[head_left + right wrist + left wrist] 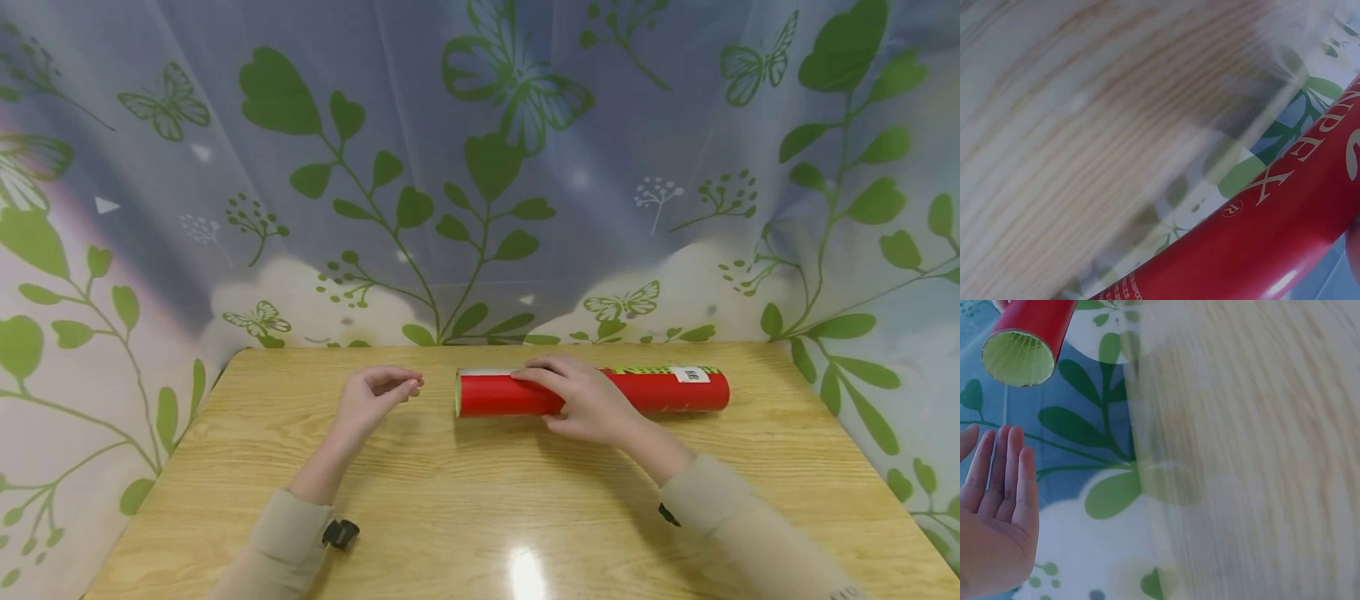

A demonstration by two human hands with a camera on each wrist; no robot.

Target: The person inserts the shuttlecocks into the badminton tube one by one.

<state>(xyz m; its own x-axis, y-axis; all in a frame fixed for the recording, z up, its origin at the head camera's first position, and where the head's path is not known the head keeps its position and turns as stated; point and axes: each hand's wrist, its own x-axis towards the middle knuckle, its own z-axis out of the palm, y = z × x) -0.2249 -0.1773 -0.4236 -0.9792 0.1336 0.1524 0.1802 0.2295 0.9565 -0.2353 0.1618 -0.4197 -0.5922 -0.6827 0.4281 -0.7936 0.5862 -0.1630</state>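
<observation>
A long red tube [675,395] lies sideways near the back of the table, a white label by its right end. My right hand [588,402] grips it around the middle, thumb on the near side and fingers over the top. Its left end faces my left hand [372,402], which is held a short way off with nothing in it. In the left wrist view the tube's round mouth [1019,357] shows a ribbed yellow-green inside, and the fingers are mostly straight. Pale letters run along the red tube [1272,231] in the right wrist view, where only a sliver of the hand appears.
The wooden table [480,500] ends at the back against a hanging curtain [420,192] printed with green leaves and butterflies. Curtain also hangs at both sides. A black strap piece [341,534] sits at the left sleeve cuff.
</observation>
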